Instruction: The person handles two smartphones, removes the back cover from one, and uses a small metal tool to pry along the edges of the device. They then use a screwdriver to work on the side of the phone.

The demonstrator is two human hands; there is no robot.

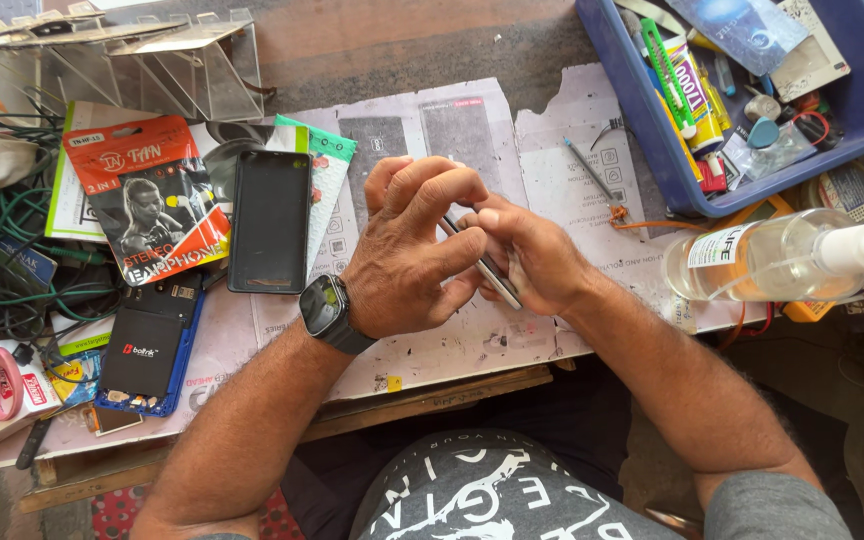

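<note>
Phone case (pixel 269 221) left of hands

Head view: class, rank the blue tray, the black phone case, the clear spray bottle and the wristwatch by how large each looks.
1. Blue tray, though partly cut off.
2. Black phone case and clear spray bottle: too alike to rank.
3. Wristwatch, smallest.
</note>
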